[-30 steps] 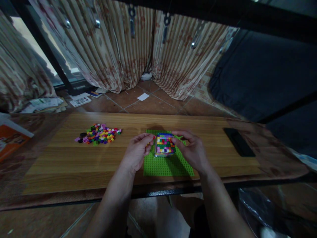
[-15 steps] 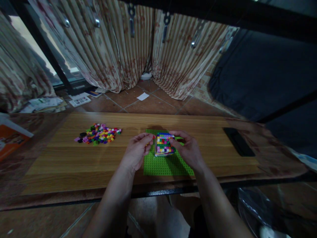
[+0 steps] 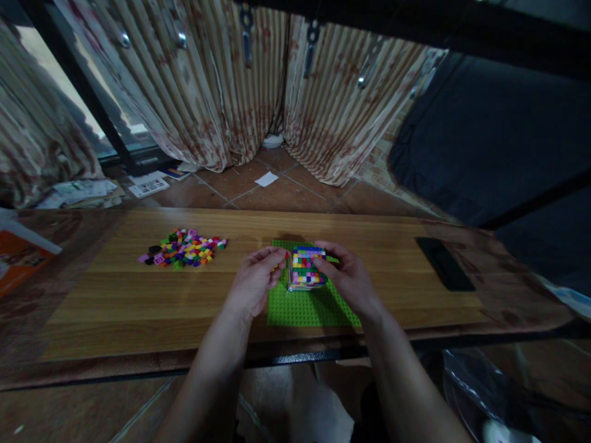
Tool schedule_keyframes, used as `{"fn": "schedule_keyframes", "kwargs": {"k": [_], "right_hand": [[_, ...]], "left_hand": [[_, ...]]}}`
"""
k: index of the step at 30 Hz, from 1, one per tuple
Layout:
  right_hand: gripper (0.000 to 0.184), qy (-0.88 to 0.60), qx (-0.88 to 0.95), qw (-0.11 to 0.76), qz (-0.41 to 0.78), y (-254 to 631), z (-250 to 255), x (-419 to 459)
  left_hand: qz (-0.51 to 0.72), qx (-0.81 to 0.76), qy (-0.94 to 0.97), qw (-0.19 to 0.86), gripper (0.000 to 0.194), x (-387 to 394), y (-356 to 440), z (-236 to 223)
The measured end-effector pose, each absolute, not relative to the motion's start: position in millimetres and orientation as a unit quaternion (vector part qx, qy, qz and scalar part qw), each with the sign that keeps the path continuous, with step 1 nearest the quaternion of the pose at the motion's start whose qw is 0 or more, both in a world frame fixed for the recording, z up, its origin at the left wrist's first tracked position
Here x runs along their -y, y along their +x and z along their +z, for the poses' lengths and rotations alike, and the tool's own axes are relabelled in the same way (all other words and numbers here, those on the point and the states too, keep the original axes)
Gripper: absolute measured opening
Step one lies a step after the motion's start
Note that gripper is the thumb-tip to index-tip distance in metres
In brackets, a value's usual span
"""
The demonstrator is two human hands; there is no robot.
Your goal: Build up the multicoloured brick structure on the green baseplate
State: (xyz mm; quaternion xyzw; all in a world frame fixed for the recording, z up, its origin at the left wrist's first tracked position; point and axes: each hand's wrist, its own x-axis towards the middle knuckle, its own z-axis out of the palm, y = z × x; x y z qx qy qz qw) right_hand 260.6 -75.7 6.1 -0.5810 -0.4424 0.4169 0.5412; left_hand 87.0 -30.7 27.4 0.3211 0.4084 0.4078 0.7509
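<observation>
A small cube built of many-coloured bricks [image 3: 305, 268] stands on a green baseplate [image 3: 309, 307] in the middle of the wooden table [image 3: 138, 301]. My left hand [image 3: 255, 281] is curled against the cube's left side, fingers pinched at its top left corner. My right hand [image 3: 347, 278] wraps round the cube's right side, with its thumb on the front face. Both hands grip the cube.
A pile of loose coloured bricks [image 3: 183, 249] lies at the left of the table. A black phone [image 3: 444, 263] lies at the right end. An orange and white box [image 3: 21, 255] sits at the far left. Striped curtains [image 3: 258, 92] hang beyond the tiled floor.
My right hand has slid left, closing more tightly round the cube's right side. The left hand and the cube have hardly moved.
</observation>
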Motion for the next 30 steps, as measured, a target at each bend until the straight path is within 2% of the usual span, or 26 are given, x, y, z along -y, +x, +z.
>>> {"fn": "schedule_keyframes", "kwargs": {"k": [7, 21, 30], "right_hand": [[0.042, -0.566, 0.398, 0.570, 0.444, 254.4, 8.6, 73.1], [0.039, -0.562, 0.418, 0.572, 0.428, 257.3, 3.1, 71.8], [0.045, -0.541, 0.425, 0.566, 0.454, 258.7, 0.5, 73.7]], "left_hand": [[0.407, -0.409, 0.318, 0.752, 0.023, 32.1, 89.0, 29.2], [0.402, -0.377, 0.322, 0.770, 0.021, 34.0, 92.2, 24.6], [0.401, -0.393, 0.335, 0.757, 0.018, 33.8, 91.3, 24.6]]}}
